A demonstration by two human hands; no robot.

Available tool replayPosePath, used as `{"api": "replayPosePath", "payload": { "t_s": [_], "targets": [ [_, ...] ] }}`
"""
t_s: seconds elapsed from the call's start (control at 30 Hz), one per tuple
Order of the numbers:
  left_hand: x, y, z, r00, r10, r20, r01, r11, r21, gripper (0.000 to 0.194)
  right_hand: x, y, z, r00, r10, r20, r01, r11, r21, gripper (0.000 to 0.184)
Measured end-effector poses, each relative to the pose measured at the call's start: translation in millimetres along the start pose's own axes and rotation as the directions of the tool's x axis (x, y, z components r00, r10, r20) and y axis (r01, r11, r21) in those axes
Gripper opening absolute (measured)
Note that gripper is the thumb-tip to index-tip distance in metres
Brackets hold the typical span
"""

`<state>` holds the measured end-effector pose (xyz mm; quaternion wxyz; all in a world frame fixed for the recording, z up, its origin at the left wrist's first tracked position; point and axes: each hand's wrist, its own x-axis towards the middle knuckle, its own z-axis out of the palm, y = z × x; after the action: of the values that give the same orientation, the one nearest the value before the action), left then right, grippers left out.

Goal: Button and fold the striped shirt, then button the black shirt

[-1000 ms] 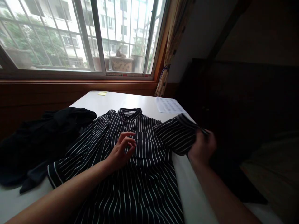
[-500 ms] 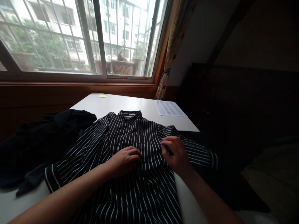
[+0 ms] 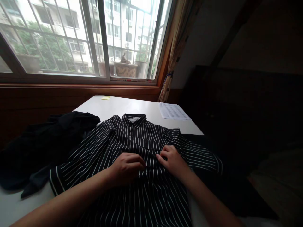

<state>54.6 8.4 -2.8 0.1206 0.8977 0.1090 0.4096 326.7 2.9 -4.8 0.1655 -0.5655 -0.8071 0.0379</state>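
Note:
A black short-sleeved shirt with white stripes (image 3: 151, 189) lies front up, its collar pointing toward the window and its sleeves spread to both sides. My left hand (image 3: 127, 165) rests on the middle of the shirt front, fingers curled down and closed on the cloth, the fingertips partly hidden. Just below the chest pocket, my right hand (image 3: 171, 159) pinches the shirt fabric between thumb and bent fingers. Loose folds run across the cloth between and below both hands.
Under the shirt is a white table (image 3: 113, 105). Dark crumpled clothes (image 3: 52, 135) are heaped at the left, and dark cloth (image 3: 227, 189) hangs at the right edge. Printed sheets (image 3: 174, 111) and a yellow sticky note (image 3: 105, 98) lie toward the window (image 3: 127, 41).
My right hand has come down onto the shirt and slightly left. The shirt's pocket and right side have shifted a little to the right, with more folds across the middle.

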Motion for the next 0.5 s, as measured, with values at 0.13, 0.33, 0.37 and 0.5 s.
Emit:
{"api": "replayPosePath", "payload": {
  "t_s": [0.13,0.33,0.37,0.5],
  "targets": [
    [12.9,8.0,-17.4,0.990,-0.090,-0.108,0.095,0.994,0.048,0.020,0.4,10.3,-2.7,0.993,0.111,0.028,-0.106,0.987,-0.123,0.028],
    [29.9,-1.9,-74.9,0.864,-0.502,0.044,0.447,0.803,0.394,0.021,-2.5,7.0,-14.8,0.975,0.206,0.088,-0.166,0.926,-0.339,0.024],
    [27.3,-4.9,-87.7,0.830,-0.555,0.056,0.470,0.749,0.467,0.021,-3.5,6.1,-15.7,0.975,0.202,0.088,-0.158,0.920,-0.359,0.023],
    [-10.1,-11.4,-139.9,0.735,-0.678,0.011,0.477,0.528,0.703,0.025,-8.7,3.9,-15.3,0.993,0.118,0.010,-0.104,0.914,-0.391,0.015]
  ]
}}
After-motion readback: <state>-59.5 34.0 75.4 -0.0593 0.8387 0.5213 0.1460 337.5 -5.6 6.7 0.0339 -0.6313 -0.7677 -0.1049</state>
